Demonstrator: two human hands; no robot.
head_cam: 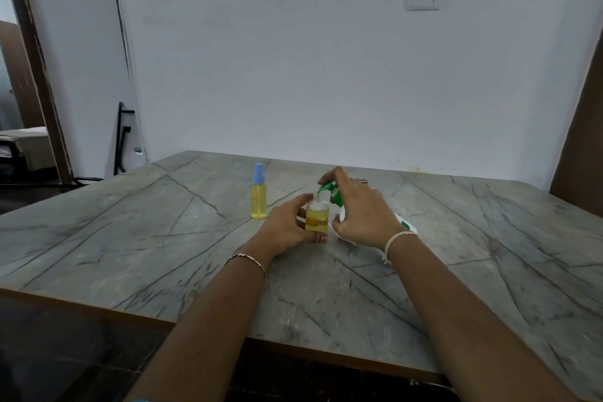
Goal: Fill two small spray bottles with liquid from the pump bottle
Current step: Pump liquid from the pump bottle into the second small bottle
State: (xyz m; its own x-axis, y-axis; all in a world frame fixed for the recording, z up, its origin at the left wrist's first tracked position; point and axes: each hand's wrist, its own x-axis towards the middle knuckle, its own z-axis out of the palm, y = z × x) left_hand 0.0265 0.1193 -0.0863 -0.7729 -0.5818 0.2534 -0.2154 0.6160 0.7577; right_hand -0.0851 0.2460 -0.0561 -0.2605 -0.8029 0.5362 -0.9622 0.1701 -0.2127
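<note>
Bottle (uncapped, half full) was held by left hand; pump was gripped above it by right hand.

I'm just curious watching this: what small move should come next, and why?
Probably a press on the green pump head with the right hand: its spout sits over the uncapped spray bottle, held by the left hand, and liquid stops below the shoulder.
</note>
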